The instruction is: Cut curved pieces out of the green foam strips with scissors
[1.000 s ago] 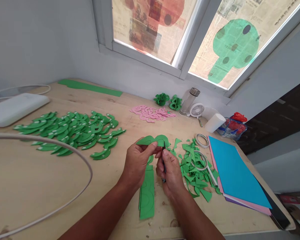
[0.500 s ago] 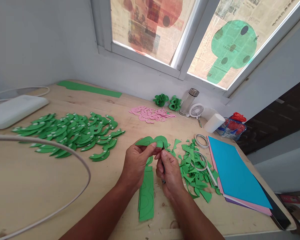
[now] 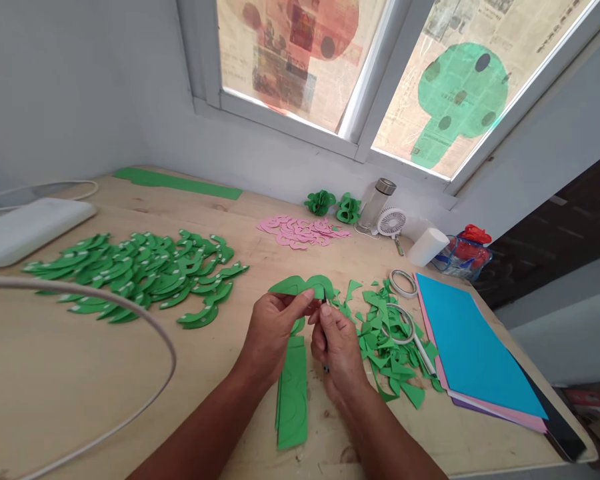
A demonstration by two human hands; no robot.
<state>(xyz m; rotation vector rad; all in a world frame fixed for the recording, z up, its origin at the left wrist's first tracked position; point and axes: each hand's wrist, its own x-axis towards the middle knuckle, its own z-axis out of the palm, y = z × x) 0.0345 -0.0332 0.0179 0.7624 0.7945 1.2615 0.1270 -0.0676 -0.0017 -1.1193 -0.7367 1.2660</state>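
In my left hand (image 3: 273,337), the thumb and fingers pinch a curved green paper cutout (image 3: 289,285) held above the table. My right hand (image 3: 337,340) is closed around dark scissors (image 3: 325,299). Their tip end meets the right side of the cutout, while most of the tool is hidden by my fingers. Below my hands lie stacked green paper strips (image 3: 293,400) with faint curved outlines. Green paper scraps (image 3: 393,360) are heaped beside my right hand. To the left spreads a pile of green curved cutouts (image 3: 145,270) with small white patches.
A magnifying glass (image 3: 423,353) rests on the scraps, near a tape roll (image 3: 403,283). Coloured sheets (image 3: 473,347) lie at right over a dark flat object. Pink cutouts (image 3: 300,232), a bottle (image 3: 377,203) and a small fan (image 3: 391,222) are behind. A cable (image 3: 145,313) loops across the left.
Both hands keep nearly the same hold, with the scissors still against the green cutout. The view has shifted slightly.
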